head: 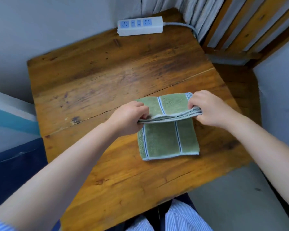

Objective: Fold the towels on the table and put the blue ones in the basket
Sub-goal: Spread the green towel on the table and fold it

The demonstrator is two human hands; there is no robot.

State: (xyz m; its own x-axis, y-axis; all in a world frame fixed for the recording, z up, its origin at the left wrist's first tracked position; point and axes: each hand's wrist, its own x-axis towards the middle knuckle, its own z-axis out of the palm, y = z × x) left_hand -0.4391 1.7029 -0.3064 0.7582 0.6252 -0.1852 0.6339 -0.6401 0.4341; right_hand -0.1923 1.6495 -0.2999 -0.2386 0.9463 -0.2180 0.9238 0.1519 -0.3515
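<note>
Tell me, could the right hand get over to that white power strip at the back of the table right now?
Probably not at once: the right hand pinches the folded edge of the green towel, as does the left hand. The bare table between leaves the way to the power strip free once that grip lets go.
</note>
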